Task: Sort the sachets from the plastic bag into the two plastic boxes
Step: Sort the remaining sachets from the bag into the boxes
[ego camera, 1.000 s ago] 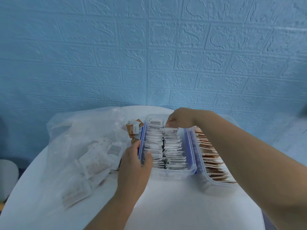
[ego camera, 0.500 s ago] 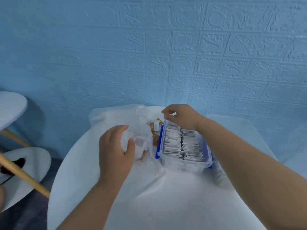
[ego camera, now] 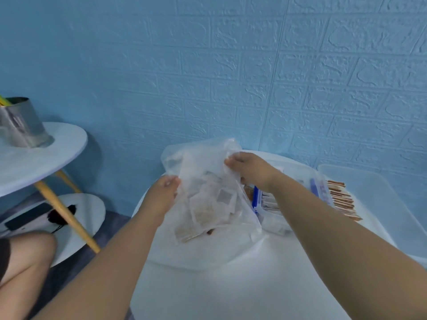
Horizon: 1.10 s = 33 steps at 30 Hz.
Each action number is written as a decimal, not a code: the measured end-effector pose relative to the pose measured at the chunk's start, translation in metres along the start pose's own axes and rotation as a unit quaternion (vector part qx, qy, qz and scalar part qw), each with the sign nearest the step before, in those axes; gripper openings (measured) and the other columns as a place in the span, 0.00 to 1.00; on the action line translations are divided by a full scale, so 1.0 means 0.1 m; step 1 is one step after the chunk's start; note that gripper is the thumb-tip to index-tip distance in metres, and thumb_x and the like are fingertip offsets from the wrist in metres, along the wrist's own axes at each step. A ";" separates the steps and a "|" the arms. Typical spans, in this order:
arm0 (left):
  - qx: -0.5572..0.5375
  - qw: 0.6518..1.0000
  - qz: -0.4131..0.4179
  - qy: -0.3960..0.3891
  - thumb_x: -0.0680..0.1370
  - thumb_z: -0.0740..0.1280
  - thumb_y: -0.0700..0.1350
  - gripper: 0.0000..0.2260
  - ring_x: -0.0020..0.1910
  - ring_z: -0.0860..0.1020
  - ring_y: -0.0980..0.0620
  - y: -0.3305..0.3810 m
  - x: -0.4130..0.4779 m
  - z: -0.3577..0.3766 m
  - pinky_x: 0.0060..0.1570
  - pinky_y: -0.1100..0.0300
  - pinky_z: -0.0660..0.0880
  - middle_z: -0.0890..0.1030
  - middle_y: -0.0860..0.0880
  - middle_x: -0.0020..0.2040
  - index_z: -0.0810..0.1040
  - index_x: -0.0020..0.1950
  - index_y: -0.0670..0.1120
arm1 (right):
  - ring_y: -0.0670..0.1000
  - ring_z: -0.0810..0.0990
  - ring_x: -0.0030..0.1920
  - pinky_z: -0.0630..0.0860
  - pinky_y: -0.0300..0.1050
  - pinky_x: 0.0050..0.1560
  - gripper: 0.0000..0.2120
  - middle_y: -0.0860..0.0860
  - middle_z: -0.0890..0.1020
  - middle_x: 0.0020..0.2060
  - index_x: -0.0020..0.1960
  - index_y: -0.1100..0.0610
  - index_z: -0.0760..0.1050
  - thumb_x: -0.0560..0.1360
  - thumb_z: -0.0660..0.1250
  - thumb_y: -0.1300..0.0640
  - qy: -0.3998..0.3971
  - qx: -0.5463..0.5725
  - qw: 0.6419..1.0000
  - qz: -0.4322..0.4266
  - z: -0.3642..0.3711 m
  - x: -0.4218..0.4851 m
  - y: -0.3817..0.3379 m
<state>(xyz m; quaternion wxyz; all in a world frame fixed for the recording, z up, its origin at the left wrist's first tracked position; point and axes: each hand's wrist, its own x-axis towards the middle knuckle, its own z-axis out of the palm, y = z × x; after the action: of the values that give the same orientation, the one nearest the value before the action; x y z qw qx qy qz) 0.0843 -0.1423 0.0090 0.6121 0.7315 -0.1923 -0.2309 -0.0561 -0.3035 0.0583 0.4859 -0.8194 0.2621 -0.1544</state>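
A clear plastic bag [ego camera: 198, 162] is lifted off the round white table [ego camera: 231, 285], with several white and brown sachets [ego camera: 208, 206] sagging in its bottom. My left hand [ego camera: 163, 195] grips the bag's left edge. My right hand [ego camera: 249, 169] pinches its upper right edge. Behind my right forearm stands the blue-clipped plastic box [ego camera: 258, 199] with white sachets. To its right, the second box [ego camera: 342, 199] holds a row of brown sachets. Most of both boxes is hidden by my arm and the bag.
A large clear tub [ego camera: 379, 204] stands at the table's right edge. On the left is a second round table [ego camera: 34, 158] with a metal can [ego camera: 20, 123] and wooden legs. A knee [ego camera: 27, 257] shows at lower left. The blue brick-pattern wall is close behind.
My view has swung left. My right hand left the white-sachet box and took hold of the bag's top edge. My left hand gripped the bag, and both raised it off the table.
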 end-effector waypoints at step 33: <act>0.016 0.997 0.071 -0.026 0.72 0.69 0.50 0.07 0.41 0.77 0.50 0.01 -0.08 0.04 0.41 0.59 0.71 0.80 0.50 0.43 0.77 0.47 0.50 | 0.49 0.78 0.25 0.69 0.41 0.32 0.12 0.55 0.80 0.28 0.37 0.58 0.67 0.75 0.66 0.56 0.082 -0.072 0.991 0.078 -0.02 -0.53 0.10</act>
<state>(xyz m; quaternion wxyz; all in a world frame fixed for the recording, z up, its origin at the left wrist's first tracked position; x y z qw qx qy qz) 0.0755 -0.1407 0.0108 0.6102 0.7190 -0.2635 -0.2029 -0.1029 -0.2782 0.0503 0.4134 -0.8139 0.3742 -0.1632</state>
